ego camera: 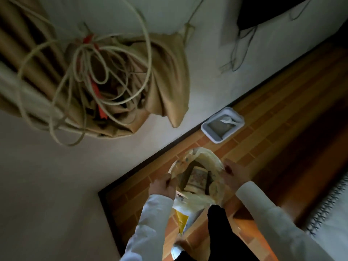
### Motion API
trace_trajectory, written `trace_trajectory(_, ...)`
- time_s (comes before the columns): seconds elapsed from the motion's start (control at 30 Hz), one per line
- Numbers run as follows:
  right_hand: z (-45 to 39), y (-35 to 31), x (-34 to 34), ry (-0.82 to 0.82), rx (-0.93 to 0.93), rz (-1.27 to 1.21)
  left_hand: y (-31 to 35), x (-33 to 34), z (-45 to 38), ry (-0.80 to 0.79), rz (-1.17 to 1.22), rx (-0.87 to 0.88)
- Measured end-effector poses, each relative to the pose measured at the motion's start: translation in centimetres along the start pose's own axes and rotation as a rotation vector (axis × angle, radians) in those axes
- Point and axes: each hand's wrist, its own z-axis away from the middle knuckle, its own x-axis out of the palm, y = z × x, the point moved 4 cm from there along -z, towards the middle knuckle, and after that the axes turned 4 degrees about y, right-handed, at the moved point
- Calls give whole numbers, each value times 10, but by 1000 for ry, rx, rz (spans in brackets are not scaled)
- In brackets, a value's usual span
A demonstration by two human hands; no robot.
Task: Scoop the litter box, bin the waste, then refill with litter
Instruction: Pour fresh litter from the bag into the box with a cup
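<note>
A pale translucent plastic bag (pixel 207 160) hangs open in front of me above the floor. My left hand (pixel 163 186) grips its left rim and my right hand (pixel 234 171) grips its right rim, holding the mouth wide. Inside lies a patterned cardboard carton (pixel 196 178). A white and yellow bag (pixel 181 215), perhaps litter, shows below my left sleeve. Farther off, against the wall, stands a white litter box (pixel 207 128) with grey litter and a white scoop (pixel 227 120) lying in it.
The floor (pixel 273 117) is orange brick-pattern tile with a dark skirting line along white walls. A bundled tan curtain (pixel 167 78) wrapped in pale cord hangs at upper left. A dark bristly mat (pixel 327 204) lies at right. My dark trouser leg (pixel 222 232) is below.
</note>
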Motion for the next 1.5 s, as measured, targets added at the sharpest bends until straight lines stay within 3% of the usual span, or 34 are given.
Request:
trace_trajectory(0.43, -170, 61, -157, 84, 3, 38, 190, 102, -127, 24, 123, 27)
trace_trajectory(0.67, -281, 61, -202, 69, -13, 140, 256, 136, -212, -10, 24, 76)
trace_trajectory(1.2, -504, 18, -193, -186, -53, 309, 311, 154, -357, 37, -18, -160)
trace_trajectory(1.5, -600, 8, -182, -409, -322, 419, 322, 185, -393, 235, 79, -429)
